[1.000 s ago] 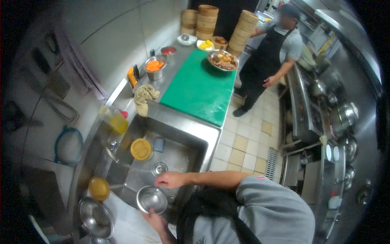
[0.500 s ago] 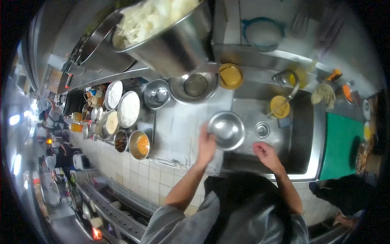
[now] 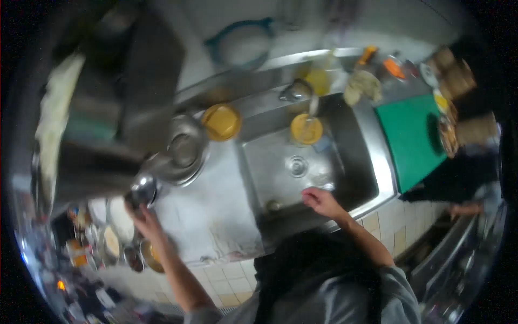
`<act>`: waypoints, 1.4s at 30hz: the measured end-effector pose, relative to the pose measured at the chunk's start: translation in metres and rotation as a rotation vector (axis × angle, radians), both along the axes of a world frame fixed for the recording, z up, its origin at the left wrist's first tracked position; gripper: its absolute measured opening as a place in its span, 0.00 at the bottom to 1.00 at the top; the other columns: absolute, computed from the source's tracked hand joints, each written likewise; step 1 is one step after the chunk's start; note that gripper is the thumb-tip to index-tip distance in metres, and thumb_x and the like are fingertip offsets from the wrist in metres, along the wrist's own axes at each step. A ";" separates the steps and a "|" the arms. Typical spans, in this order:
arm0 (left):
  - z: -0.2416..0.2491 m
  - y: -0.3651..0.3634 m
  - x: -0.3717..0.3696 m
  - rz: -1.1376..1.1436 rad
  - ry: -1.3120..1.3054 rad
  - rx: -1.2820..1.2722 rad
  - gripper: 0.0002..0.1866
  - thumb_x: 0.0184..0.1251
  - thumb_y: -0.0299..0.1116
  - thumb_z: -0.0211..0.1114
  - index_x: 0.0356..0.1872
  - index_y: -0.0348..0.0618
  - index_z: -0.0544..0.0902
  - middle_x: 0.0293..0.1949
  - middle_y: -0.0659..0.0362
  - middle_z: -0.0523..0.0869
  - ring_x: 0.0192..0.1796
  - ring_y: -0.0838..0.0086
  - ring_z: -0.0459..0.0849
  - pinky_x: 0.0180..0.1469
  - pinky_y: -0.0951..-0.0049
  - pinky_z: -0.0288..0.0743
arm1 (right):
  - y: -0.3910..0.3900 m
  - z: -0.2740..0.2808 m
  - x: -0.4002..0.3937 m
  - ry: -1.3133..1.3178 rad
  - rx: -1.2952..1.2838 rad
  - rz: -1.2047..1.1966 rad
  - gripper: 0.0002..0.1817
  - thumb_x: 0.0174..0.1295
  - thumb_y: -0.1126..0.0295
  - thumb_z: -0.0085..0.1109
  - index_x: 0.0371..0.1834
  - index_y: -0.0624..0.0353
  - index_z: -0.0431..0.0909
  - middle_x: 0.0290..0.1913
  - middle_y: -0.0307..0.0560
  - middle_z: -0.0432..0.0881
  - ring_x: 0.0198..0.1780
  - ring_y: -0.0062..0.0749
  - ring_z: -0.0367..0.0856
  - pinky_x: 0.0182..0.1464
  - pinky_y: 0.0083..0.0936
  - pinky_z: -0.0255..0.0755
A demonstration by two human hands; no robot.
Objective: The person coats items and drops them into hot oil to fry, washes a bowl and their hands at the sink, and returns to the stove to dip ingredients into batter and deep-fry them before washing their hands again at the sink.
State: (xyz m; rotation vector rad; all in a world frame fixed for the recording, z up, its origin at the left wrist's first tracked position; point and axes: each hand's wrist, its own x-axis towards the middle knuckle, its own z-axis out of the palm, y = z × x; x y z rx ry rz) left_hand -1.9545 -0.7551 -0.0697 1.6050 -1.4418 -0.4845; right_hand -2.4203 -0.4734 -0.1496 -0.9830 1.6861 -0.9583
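A small shiny metal bowl (image 3: 144, 188) is at the left, beside the flour containers. My left hand (image 3: 143, 220) grips its rim, with the fingers blurred and partly hidden. Just behind it is a wide steel bowl (image 3: 197, 162) with a round strainer-like piece (image 3: 183, 150) inside. My right hand (image 3: 322, 203) is over the near side of the steel sink (image 3: 270, 181). Its fingers are curled together and nothing shows in them.
A yellow tub (image 3: 222, 122) stands behind the worktop (image 3: 210, 210). Another yellow container (image 3: 306, 129) is under the tap. On the right lies a green board (image 3: 413, 140). A large steel container (image 3: 89, 167) looms at left. Another person's arm (image 3: 467, 209) shows at right.
My left hand has carried the metal bowl leftward from the sink's edge to beside the other bowls. The camera view has turned. My right hand stays curled over the sink.
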 end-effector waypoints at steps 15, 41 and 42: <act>-0.047 0.188 -0.219 -0.503 -0.208 0.298 0.25 0.77 0.22 0.50 0.73 0.30 0.65 0.71 0.42 0.72 0.73 0.58 0.72 0.73 0.65 0.63 | 0.079 0.037 -0.174 0.229 -0.185 -0.039 0.10 0.71 0.70 0.59 0.49 0.63 0.82 0.41 0.53 0.88 0.39 0.41 0.88 0.43 0.32 0.82; -0.011 0.104 -0.511 -0.379 0.728 0.601 0.20 0.74 0.36 0.66 0.61 0.39 0.77 0.57 0.53 0.83 0.58 0.68 0.83 0.57 0.68 0.79 | 0.037 0.015 -0.248 0.048 -0.230 -0.013 0.13 0.69 0.77 0.57 0.55 0.61 0.80 0.43 0.49 0.85 0.42 0.34 0.85 0.46 0.27 0.79; -0.018 0.097 -0.511 -0.389 0.740 0.609 0.20 0.74 0.36 0.66 0.61 0.39 0.77 0.57 0.53 0.83 0.58 0.68 0.83 0.57 0.68 0.79 | 0.023 0.030 -0.240 0.051 -0.240 0.039 0.13 0.67 0.78 0.58 0.54 0.61 0.80 0.44 0.51 0.85 0.43 0.38 0.85 0.47 0.28 0.79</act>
